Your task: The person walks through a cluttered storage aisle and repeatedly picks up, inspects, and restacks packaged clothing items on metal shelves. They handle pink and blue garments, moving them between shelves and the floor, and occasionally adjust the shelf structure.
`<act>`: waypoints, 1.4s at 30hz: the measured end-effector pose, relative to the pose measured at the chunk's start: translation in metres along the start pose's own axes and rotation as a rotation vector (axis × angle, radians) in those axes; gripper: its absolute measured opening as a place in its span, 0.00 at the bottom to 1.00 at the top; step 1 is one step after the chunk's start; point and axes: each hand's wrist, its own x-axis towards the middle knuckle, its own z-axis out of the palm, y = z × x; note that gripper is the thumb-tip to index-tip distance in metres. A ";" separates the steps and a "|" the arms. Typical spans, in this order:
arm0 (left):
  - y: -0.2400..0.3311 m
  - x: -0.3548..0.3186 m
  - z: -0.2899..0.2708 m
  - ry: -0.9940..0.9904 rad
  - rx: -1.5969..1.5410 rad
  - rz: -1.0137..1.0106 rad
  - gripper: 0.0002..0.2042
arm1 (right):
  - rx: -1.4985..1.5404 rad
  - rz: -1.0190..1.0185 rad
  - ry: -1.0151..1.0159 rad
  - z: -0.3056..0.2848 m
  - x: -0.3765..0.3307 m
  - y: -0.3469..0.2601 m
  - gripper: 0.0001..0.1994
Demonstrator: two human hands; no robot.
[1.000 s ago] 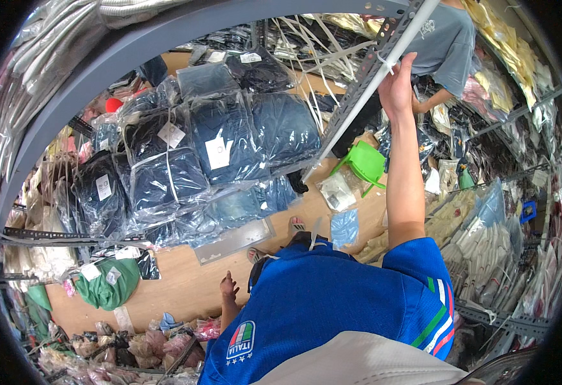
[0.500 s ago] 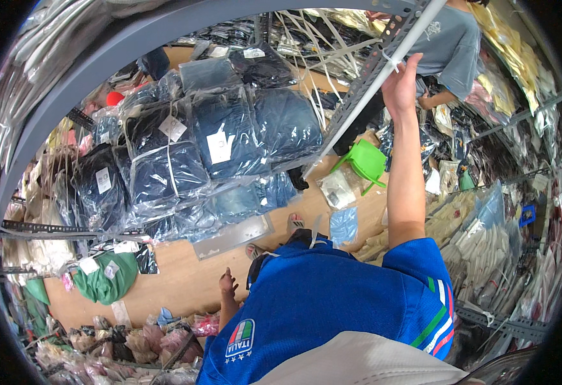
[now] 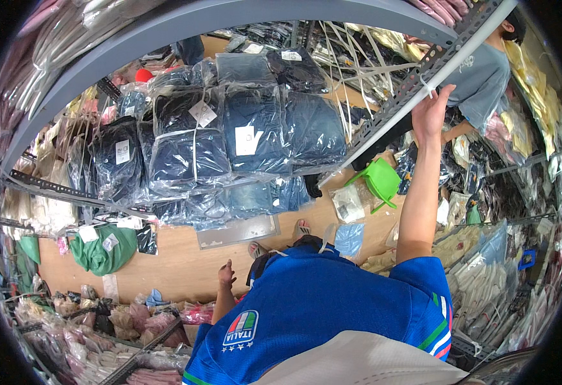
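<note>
My right arm is stretched up and forward. At its end my right hand (image 3: 430,114) touches the white pole (image 3: 415,96) that runs along a perforated grey rack post (image 3: 464,35). Its palm shows, and at least one finger is stretched out; part of the hand is hidden at the pole. Low on the left, my left hand (image 3: 227,274) hangs in the air with fingers apart and nothing in it. Ahead, stacks of dark blue jeans in clear plastic bags (image 3: 252,131) lie on a rack shelf, several with white paper tags.
A green plastic stool (image 3: 381,179) stands on the floor beside a clear-wrapped package (image 3: 347,202) and a blue bag (image 3: 349,239). Another person in a grey shirt (image 3: 483,80) is at the far right. A green sack (image 3: 103,249) lies left. Racks of bagged clothes surround the aisle.
The view has shifted, so the jeans, stool and post sit farther right in the picture. My right hand stays at the white pole, and my left hand stays empty.
</note>
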 end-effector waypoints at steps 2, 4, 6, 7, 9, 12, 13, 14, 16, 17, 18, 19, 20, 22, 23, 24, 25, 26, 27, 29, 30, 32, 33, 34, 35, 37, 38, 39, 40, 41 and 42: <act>0.001 0.001 0.002 0.005 -0.013 0.008 0.34 | -0.008 0.001 -0.002 0.002 0.000 -0.001 0.43; 0.002 0.000 0.002 0.007 -0.005 -0.004 0.34 | -0.013 0.000 -0.011 0.001 0.001 0.000 0.43; 0.004 -0.001 0.003 0.007 0.002 -0.001 0.34 | -0.017 -0.003 -0.025 -0.005 0.003 0.002 0.43; 0.004 -0.002 0.003 0.006 0.007 0.004 0.34 | -0.011 -0.003 -0.028 -0.007 0.004 0.003 0.43; 0.004 -0.002 0.004 0.001 0.009 0.012 0.34 | 0.003 -0.003 -0.035 -0.010 0.006 0.005 0.43; 0.003 -0.001 0.003 -0.021 -0.002 0.002 0.35 | 0.000 -0.020 -0.049 -0.009 0.005 0.008 0.44; 0.003 0.000 0.002 -0.040 -0.004 -0.012 0.36 | -0.010 -0.034 -0.047 -0.008 0.004 0.008 0.44; 0.002 0.000 0.002 -0.058 -0.007 -0.025 0.37 | 0.020 -0.014 -0.062 -0.005 0.002 0.007 0.45; -0.001 -0.002 0.001 -0.043 -0.008 -0.016 0.37 | 0.018 -0.033 -0.088 -0.019 0.007 0.018 0.46; 0.002 -0.002 0.005 -0.039 -0.014 -0.007 0.37 | 0.006 -0.043 -0.121 -0.025 0.010 0.021 0.47; 0.003 -0.002 0.007 -0.024 -0.006 0.002 0.35 | -0.011 -0.056 -0.116 -0.030 0.010 0.026 0.48; 0.001 -0.003 0.005 -0.006 0.006 0.008 0.34 | -0.009 -0.063 -0.158 -0.034 0.008 0.028 0.47; 0.000 -0.003 0.005 0.012 0.020 0.013 0.33 | -0.046 -0.109 -0.134 -0.036 0.009 0.032 0.47; -0.002 -0.003 0.005 0.029 0.022 0.026 0.32 | -0.092 -0.157 -0.137 -0.036 0.008 0.033 0.46; -0.003 -0.003 0.005 0.037 0.028 0.030 0.31 | -0.101 -0.159 -0.165 -0.034 0.006 0.030 0.45; -0.002 -0.001 0.006 0.040 0.056 0.051 0.30 | -0.111 -0.160 -0.192 -0.031 0.004 0.028 0.45; 0.005 -0.003 0.009 0.041 0.088 0.072 0.29 | -0.128 -0.204 -0.187 -0.027 0.002 0.027 0.44; 0.010 -0.003 0.010 0.046 0.118 0.089 0.28 | -0.142 -0.242 -0.184 -0.022 0.001 0.030 0.43; 0.021 0.003 0.013 0.016 0.147 0.246 0.27 | -0.156 -0.278 -0.184 -0.020 0.003 0.033 0.42; 0.045 0.011 0.018 0.031 0.251 0.501 0.23 | -0.196 -0.202 -0.159 -0.008 0.007 0.045 0.35; 0.092 -0.024 0.040 -0.005 0.090 0.532 0.17 | -0.193 -0.192 -0.133 -0.015 0.009 0.049 0.34; 0.204 -0.137 0.062 -0.200 0.009 0.749 0.09 | -0.156 -0.185 -0.072 -0.024 0.006 0.052 0.32; 0.254 -0.208 0.073 -0.360 -0.155 0.848 0.07 | -0.120 -0.196 -0.047 -0.020 0.004 0.046 0.31; 0.288 -0.261 0.075 -0.526 -0.162 0.953 0.04 | -0.088 -0.213 -0.023 -0.018 0.000 0.038 0.30; 0.317 -0.316 0.079 -0.757 -0.226 1.157 0.03 | -0.069 -0.253 0.073 -0.024 -0.005 0.031 0.30; 0.349 -0.384 0.076 -1.114 -0.264 1.413 0.04 | -0.078 -0.263 0.039 -0.017 0.001 0.041 0.30; 0.365 -0.407 0.074 -1.342 -0.218 1.532 0.06 | -0.087 -0.248 0.017 -0.021 0.002 0.042 0.30; 0.372 -0.431 0.076 -1.455 -0.280 1.536 0.08 | -0.077 -0.199 -0.001 -0.021 0.004 0.043 0.30; 0.378 -0.446 0.080 -1.582 -0.337 1.544 0.11 | -0.097 -0.209 -0.007 -0.013 0.001 0.040 0.29; 0.378 -0.451 0.087 -1.637 -0.396 1.557 0.11 | -0.118 -0.228 -0.006 -0.009 -0.002 0.037 0.29; 0.377 -0.455 0.092 -1.693 -0.456 1.568 0.11 | -0.100 -0.214 -0.004 -0.008 -0.001 0.041 0.29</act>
